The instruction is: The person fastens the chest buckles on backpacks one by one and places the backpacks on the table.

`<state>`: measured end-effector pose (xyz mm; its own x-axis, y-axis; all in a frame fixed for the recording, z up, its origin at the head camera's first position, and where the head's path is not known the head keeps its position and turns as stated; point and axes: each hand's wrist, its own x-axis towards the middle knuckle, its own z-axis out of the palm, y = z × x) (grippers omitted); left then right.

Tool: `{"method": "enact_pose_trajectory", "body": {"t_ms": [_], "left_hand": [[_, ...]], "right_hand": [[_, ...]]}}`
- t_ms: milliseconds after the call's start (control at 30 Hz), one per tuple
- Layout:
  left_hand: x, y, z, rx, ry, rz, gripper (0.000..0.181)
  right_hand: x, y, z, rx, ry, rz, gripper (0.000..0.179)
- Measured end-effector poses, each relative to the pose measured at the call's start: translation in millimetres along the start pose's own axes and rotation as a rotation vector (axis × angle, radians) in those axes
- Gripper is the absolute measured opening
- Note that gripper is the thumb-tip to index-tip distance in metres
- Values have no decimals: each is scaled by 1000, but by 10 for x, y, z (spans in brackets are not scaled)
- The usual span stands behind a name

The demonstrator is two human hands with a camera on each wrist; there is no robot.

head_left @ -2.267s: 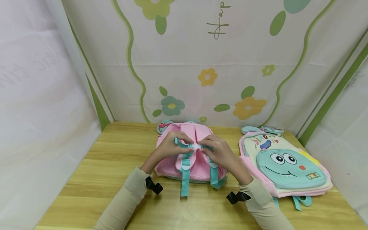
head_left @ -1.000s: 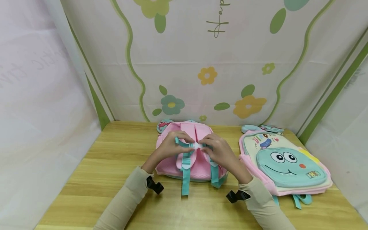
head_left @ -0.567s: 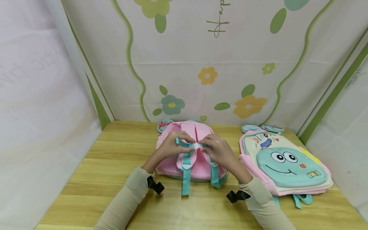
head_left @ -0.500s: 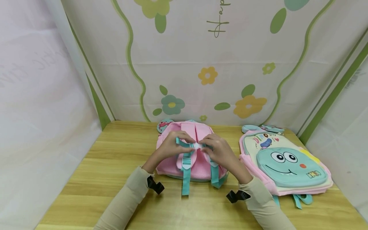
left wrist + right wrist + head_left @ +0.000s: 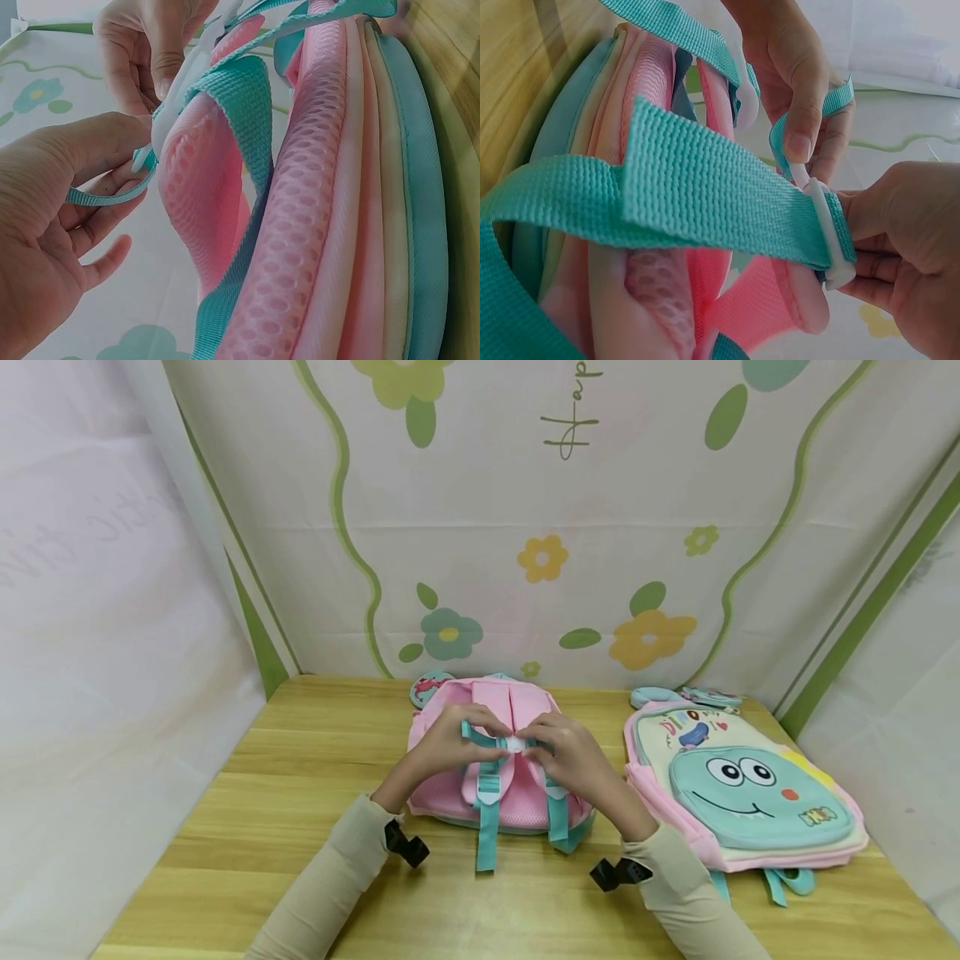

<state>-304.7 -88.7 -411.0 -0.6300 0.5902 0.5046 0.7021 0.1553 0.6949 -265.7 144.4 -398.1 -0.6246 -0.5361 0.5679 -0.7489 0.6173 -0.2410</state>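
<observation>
A pink child's backpack [image 5: 442, 800] lies with its strap side up at the table's far middle. Over it, both hands meet at a small white buckle [image 5: 515, 744] on a teal strap between the shoulder straps. The left hand [image 5: 447, 739] pinches the buckle's left side between thumb and fingers, and a teal webbing loop [image 5: 112, 199] runs through its fingers. From the other side the right hand [image 5: 567, 750] pinches the right end. Fingertips cover much of the buckle. White adjusters [image 5: 489, 789] with hanging teal strap ends [image 5: 487, 839] sit below the hands.
To the right lies a second backpack [image 5: 757, 793], front up, with a teal smiling face and pink edges. A round charm [image 5: 430, 689] sticks out behind the first one. Printed curtains enclose the wooden table [image 5: 300, 777] at the back and sides.
Both hands keep their pinch on the buckle in nearly the same place. The two shoulder straps have drawn very slightly closer together.
</observation>
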Motion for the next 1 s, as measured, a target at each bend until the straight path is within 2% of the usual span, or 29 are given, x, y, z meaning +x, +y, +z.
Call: {"method": "enact_pose_trajectory", "body": {"t_ms": [267,633,1000], "left_hand": [[-3,-9,4,-1,5,-1,20],[2,30,-41,42,-9,-13,20],[-12,44,-119,37,-45,-59,17]], "right_hand": [[-6,11,3,15,-1,-2,26],[-8,-5,7,26,-5,-6,26],[-6,-18,44,20,-14,-32,24]]}}
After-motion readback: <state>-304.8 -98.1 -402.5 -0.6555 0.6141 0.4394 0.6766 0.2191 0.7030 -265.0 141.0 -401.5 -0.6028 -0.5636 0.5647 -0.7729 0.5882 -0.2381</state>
